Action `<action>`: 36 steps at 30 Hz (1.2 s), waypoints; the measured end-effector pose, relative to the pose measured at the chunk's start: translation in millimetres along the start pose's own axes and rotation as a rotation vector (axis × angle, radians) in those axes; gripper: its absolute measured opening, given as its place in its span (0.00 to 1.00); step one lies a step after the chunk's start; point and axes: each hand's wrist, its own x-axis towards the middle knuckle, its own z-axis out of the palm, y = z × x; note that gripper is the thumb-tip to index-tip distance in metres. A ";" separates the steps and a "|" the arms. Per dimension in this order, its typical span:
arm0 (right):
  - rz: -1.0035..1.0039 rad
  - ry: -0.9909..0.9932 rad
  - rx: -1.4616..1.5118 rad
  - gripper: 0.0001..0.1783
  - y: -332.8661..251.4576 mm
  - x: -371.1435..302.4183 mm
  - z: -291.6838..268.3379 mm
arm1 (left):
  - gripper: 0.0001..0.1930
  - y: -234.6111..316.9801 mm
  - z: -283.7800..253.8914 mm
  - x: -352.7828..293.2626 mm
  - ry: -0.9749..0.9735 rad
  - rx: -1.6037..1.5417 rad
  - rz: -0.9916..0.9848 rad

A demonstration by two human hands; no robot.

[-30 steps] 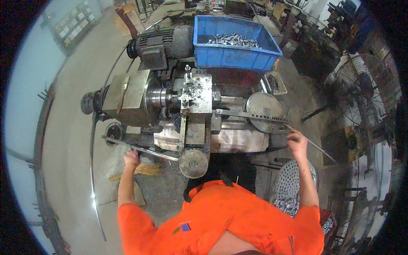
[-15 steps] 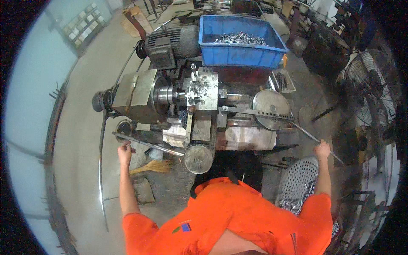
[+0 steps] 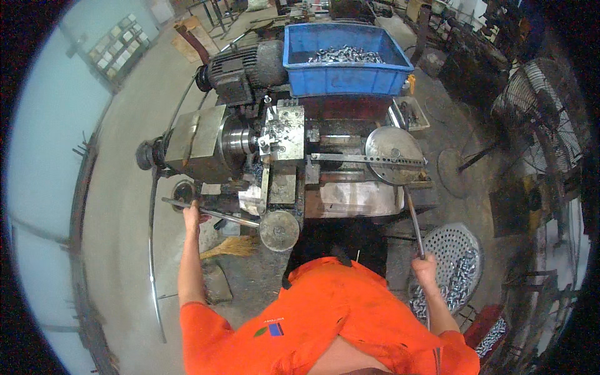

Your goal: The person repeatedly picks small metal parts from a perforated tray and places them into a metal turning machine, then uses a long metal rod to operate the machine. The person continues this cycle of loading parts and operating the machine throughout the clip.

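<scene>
My left hand (image 3: pixel 192 216) is closed around a metal lever rod (image 3: pixel 231 216) that ends at a round disc (image 3: pixel 279 231) on the front of a lathe-like machine. My right hand (image 3: pixel 425 270) grips a longer lever rod (image 3: pixel 414 215), which slants down from a larger round plate (image 3: pixel 394 156) with a perforated bar across it. Between the levers sits the tool block (image 3: pixel 289 134), close to the spindle chuck (image 3: pixel 237 140) at the grey headstock (image 3: pixel 197 134). Any workpiece in the chuck is too small to make out.
A blue bin (image 3: pixel 350 78) of small metal parts stands behind the machine, beside a motor (image 3: pixel 244 69). Near my right forearm lies a perforated tray (image 3: pixel 447 240) with shiny parts. A straw broom (image 3: pixel 231 246) is at lower left; a fan (image 3: pixel 531 119) stands at right.
My right hand has swung its lever inward and toward me. My left hand has moved up onto its rod. The tool block has shifted left, nearer the chuck; the view has shifted slightly.
</scene>
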 end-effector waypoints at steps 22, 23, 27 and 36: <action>-0.179 0.171 -0.917 0.21 8.4 109.7 -89.4 | 0.23 -7.5 -15.1 11.7 -0.095 0.138 -0.087; -0.176 0.211 -0.955 0.20 16.1 136.2 -101.4 | 0.24 -8.0 -10.4 11.4 -0.110 0.130 -0.074; -0.193 0.519 -1.022 0.32 -10.3 181.5 -96.5 | 0.26 -4.8 -10.3 8.3 -0.189 0.068 -0.052; -0.444 0.473 -0.561 0.38 -29.5 86.1 -4.3 | 0.28 -125.8 -41.2 44.2 -0.144 0.981 0.293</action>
